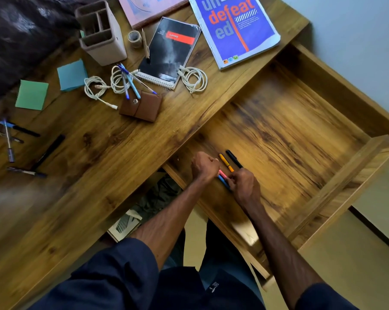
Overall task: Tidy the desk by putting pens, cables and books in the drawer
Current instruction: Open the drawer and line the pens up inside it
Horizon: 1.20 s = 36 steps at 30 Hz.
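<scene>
Your right hand (242, 186) is down in the open drawer (336, 193), fingers curled and pinching the near end of a blue pen (223, 181) that lies against a pink pen (222, 174) on the drawer floor. Your left hand (203, 164) sits just left of those two pens, clenched with the knuckles up; its fingertips are hidden, so I cannot tell whether it holds anything. Just beyond your hands an orange pen (226, 162) and a black pen (233, 159) lie side by side in the drawer's near left corner.

On the tabletop (99, 175), three coiled white cables wait: one at the left (95, 88), a middle one (117, 79) with a bunch of blue pens (131, 83) across it, and one at the right (194, 79) touching the corner of a black spiral notebook (171, 52). A brown pen (145, 44) rests partly on that notebook. The blue pens' tips lie over a brown pouch (142, 106). To the far right a blue book (233, 30) lies flat, and a pink book (148, 7) is at the far edge. More pens are scattered at the near left, among them a long black one (48, 152). A beige pen holder (100, 32), a tape roll (135, 39), a blue note pad (72, 74) and a green note pad (32, 95) stand at the far left.
</scene>
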{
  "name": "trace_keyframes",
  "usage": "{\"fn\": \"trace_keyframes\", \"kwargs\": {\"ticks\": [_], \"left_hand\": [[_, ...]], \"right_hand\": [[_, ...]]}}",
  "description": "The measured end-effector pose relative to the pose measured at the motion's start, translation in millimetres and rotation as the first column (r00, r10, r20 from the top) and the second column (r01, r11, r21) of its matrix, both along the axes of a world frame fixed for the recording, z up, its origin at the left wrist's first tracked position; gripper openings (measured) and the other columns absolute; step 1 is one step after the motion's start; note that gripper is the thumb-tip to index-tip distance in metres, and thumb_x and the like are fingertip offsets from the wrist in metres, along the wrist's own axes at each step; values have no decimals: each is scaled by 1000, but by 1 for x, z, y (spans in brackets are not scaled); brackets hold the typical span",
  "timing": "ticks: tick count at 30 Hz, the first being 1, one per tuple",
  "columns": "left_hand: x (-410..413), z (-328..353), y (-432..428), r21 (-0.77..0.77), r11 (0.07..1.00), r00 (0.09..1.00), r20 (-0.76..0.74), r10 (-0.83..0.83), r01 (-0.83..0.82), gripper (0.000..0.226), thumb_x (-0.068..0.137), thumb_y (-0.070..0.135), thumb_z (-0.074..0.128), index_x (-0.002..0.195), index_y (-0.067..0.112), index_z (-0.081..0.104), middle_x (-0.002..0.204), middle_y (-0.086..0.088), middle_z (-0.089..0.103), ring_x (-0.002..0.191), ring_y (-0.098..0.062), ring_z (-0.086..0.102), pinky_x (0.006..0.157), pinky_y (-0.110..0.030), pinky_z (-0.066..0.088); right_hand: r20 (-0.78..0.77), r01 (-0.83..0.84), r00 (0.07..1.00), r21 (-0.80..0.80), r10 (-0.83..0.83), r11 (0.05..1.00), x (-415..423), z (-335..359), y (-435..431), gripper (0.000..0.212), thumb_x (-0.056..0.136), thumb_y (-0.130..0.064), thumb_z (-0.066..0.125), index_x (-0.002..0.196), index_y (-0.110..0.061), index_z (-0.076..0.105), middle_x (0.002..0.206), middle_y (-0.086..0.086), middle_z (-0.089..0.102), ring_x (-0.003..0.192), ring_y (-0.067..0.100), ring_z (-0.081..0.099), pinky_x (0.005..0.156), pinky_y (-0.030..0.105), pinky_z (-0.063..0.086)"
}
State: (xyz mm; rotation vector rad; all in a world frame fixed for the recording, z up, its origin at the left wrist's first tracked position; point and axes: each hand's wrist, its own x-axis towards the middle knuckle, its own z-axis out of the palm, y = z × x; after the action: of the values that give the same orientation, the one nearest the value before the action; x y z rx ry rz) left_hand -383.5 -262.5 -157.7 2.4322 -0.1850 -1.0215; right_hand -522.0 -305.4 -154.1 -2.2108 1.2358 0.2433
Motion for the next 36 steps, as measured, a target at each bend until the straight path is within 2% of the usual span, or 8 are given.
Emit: {"fn": "trace_keyframes", "kwargs": {"ticks": [6,11,15,21,26,30,33,36], "left_hand": [[3,4,4,15,1000,1000,-16,27,-27,12,89,18,75,95,8,76,73,-2,75,64,-14,73,65,-36,65],[4,7,8,11,1000,999,-36,10,-10,11,90,14,74,98,7,76,79,-4,76,69,-15,75,68,-34,64],[5,10,10,18,1000,999,-41,5,-5,12,90,14,75,100,8,75,82,-3,77,70,-14,74,65,-30,64],[4,13,12,11,1000,999,-33,5,-5,12,90,14,75,99,7,75,73,-2,74,57,-8,70,56,-21,59],[3,21,13,7,1000,1000,-18,-23,24,11,90,15,75,97,7,77,71,-2,75,58,-11,72,61,-29,64],[9,45,18,-100,989,994,-1,-109,108,10,92,15,72,98,8,76,77,-4,76,49,-7,68,50,-25,60],[22,74,27,-219,954,979,34,-200,203,10,92,18,72,98,10,75,82,-6,76,49,-10,69,47,-29,60],[43,104,47,-327,908,964,103,-243,264,15,94,19,71,103,8,74,84,-5,76,51,-8,68,44,-21,54]], "right_hand": [[-61,-36,998,-10,35,999,5,2,1,16,91,-27,71,102,-19,79,94,5,68,72,16,57,58,27,40],[-66,-6,998,-63,2,998,5,8,1,14,92,-23,70,99,-15,79,95,7,68,68,14,46,60,25,35],[-66,-3,998,-50,-1,999,5,7,2,14,92,-22,71,100,-14,79,94,6,68,69,13,50,59,26,38],[-35,17,999,-81,-19,997,5,10,6,15,92,-23,71,102,-14,77,95,7,66,72,14,51,60,27,38],[22,17,1000,-85,-15,996,6,15,8,17,92,-22,71,105,-14,78,94,8,66,75,18,57,60,26,37],[125,64,991,-115,-50,991,14,30,7,16,90,-29,73,97,-15,79,85,4,64,69,14,51,55,23,32],[244,99,968,-151,-60,984,32,56,8,15,90,-31,72,96,-19,78,83,0,64,71,15,57,56,28,40],[349,86,937,-165,-23,983,58,88,13,12,89,-31,71,94,-21,77,83,-3,65,72,12,58,58,31,49]]}}
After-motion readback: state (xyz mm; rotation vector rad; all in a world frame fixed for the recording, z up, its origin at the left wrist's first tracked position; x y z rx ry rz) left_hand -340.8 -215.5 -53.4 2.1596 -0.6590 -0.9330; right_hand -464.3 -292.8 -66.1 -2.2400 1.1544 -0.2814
